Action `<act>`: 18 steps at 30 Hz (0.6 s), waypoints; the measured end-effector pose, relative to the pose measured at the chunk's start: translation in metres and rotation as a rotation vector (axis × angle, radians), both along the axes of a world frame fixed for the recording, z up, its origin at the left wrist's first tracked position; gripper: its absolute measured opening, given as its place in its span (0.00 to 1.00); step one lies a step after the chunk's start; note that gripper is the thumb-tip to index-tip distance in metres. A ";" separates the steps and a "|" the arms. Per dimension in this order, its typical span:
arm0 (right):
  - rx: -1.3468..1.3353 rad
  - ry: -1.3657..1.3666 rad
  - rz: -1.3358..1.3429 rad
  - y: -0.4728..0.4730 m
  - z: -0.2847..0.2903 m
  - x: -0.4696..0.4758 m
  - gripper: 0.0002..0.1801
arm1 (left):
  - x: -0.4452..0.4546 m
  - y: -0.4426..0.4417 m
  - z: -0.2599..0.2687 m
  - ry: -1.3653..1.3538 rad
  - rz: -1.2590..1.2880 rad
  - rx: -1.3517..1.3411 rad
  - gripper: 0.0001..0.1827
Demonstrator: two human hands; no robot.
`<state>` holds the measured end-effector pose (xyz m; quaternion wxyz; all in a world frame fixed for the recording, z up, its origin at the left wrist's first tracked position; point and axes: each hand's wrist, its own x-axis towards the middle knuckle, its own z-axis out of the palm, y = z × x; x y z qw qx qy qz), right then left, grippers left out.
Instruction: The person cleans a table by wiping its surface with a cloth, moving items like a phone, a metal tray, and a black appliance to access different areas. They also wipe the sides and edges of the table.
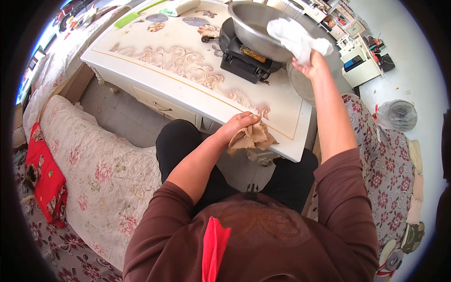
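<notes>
My left hand (239, 126) is at the front edge of a white table (208, 105) with printed scrollwork. It grips a crumpled tan cloth (254, 136), part of which hangs past the edge. My right hand (313, 67) is raised at the table's right side, fingers closed on a bunched white cloth (292, 37). That cloth lies across the near right rim of a large metal basin (246, 21) in the view. Whether it touches the rim I cannot tell. The basin sits tilted on a black appliance (239, 68) with a plug (208, 38) beside it.
A green fly swatter (128, 19) and a white package (183, 6) lie at the table's far side. A round translucent lid or dish (299, 83) is by the right edge. Sofas with a floral quilt (102, 169) and a patterned cover (382, 165) flank me.
</notes>
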<state>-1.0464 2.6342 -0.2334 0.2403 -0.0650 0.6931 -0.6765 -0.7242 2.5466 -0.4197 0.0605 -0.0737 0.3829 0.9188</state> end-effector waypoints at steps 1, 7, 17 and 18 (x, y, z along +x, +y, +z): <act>0.004 -0.002 -0.056 -0.012 0.001 0.002 0.28 | -0.001 0.000 0.000 0.043 -0.014 0.028 0.18; 0.166 -0.100 0.068 -0.044 0.013 0.031 0.45 | -0.005 0.004 -0.002 0.019 -0.070 0.020 0.23; 0.295 0.201 0.088 0.047 -0.065 0.113 0.46 | -0.001 0.000 0.004 0.044 -0.043 -0.039 0.23; 0.342 0.272 0.069 0.064 -0.088 0.130 0.41 | 0.001 -0.003 0.007 0.053 -0.017 -0.028 0.24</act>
